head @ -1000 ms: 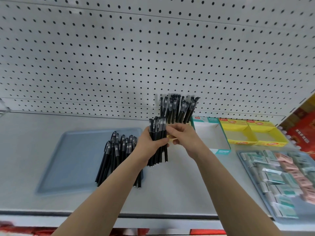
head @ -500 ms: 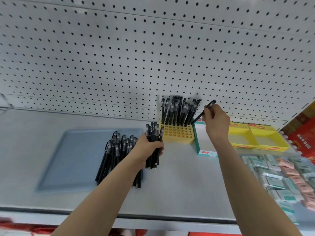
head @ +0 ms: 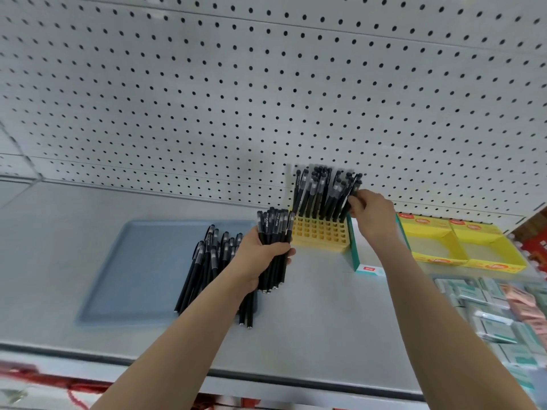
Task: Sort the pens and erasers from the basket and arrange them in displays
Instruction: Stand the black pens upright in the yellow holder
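Head view: left hand (head: 260, 255) grips pen bundle (head: 273, 229) upright; right hand (head: 373, 214) pinches pen (head: 356, 186) at yellow rack (head: 319, 233)

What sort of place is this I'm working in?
Most likely a stationery shop aisle: a pegboard back panel, a yellow pen rack where the right hand sets a pen, the left hand gripping a pen bundle, and eraser packs beside empty yellow display boxes.
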A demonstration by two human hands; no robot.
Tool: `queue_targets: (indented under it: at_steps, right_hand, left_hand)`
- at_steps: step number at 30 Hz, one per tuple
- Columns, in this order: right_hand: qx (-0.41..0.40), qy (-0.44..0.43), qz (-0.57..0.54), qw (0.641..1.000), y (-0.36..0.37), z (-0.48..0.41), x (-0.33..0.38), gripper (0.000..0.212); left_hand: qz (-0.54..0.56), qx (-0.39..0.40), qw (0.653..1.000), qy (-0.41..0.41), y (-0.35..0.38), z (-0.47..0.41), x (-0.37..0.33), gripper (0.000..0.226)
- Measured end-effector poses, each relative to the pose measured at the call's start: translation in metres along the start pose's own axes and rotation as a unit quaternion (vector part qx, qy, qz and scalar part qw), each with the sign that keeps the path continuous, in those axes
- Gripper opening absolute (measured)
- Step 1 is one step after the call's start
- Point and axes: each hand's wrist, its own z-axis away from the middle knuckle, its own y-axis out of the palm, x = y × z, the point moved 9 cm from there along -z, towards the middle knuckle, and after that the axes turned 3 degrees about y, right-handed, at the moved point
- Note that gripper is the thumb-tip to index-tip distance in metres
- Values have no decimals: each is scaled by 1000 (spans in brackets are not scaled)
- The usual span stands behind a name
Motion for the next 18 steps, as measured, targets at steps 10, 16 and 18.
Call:
queue_targets:
  at_steps: [10,16,18]
  right_hand:
    - [154,52,-185,969,40,77,49,32]
    - [182,143,-362,903,57,82,44,18]
    - [90,130,-336,928,35,68,38,18]
  left_hand:
    - [-22,-7,999,29,4,3,-4,39]
    - [-28,3,1000,6,-10,10,4,21]
    - [14,-17,1000,-14,-21,10,6,19]
